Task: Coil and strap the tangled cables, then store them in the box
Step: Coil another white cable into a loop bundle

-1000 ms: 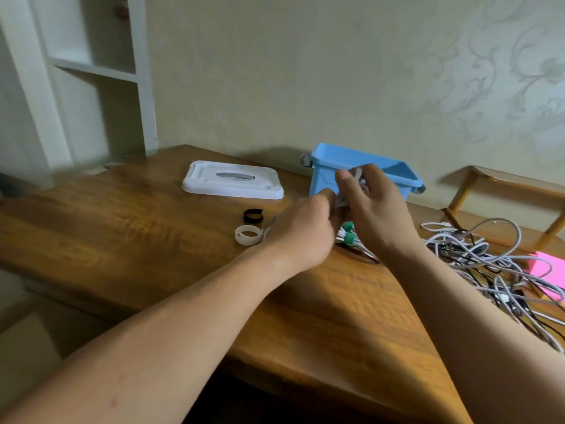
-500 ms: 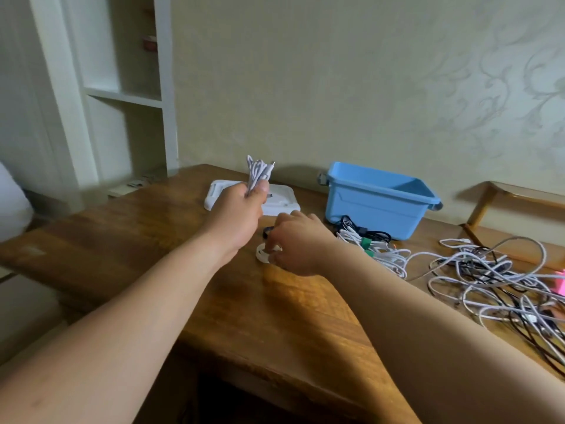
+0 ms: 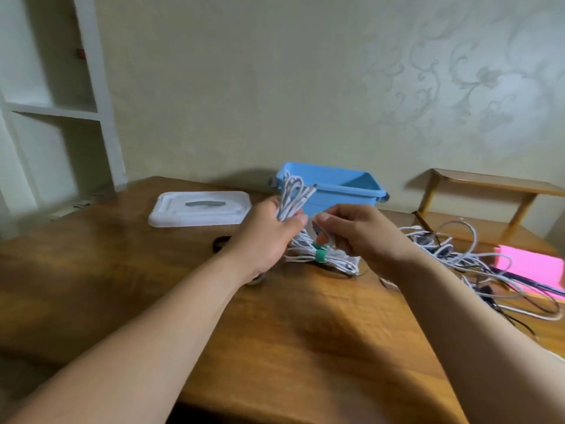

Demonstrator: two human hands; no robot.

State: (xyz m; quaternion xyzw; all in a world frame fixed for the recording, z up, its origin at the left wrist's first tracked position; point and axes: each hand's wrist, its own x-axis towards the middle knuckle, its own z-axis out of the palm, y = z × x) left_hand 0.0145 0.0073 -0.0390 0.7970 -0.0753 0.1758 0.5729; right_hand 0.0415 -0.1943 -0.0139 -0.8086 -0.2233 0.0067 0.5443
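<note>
From the head view, the left hand [image 3: 269, 237] was raised above the desk [image 3: 275, 347] with its fingers curled round a coiled white cable [image 3: 293, 197]. The cable's loops stood up out of the fist and crossed in front of the near left corner of the blue box [image 3: 345, 191]. The right hand [image 3: 357, 234] was just beside it on the right, close but apart. Its thumb and forefinger pinched a small pale piece [image 3: 320, 232], too blurred to name, and the other fingers were curled under. Below and between the two hands, a second white bundle [image 3: 339, 261] lay on the desk, bound at its middle by a green strap [image 3: 320, 256]. The left wrist hid its left end. The blue box stood open at the far edge of the desk, against the patterned wall [image 3: 305, 87]. Its white lid [image 3: 200, 208] lay flat to the left of it, grey handle up. A black strap ring [image 3: 221, 242] lay near the lid, partly behind the left wrist. On the right side of the desk a loose tangle of cables [image 3: 477, 258], white and dark, spread toward the near edge and ran over a pink sheet [image 3: 532, 264]. Behind the tangle stood a low wooden rack [image 3: 489, 186]. A white shelf unit [image 3: 55, 111] stood at the far left.
</note>
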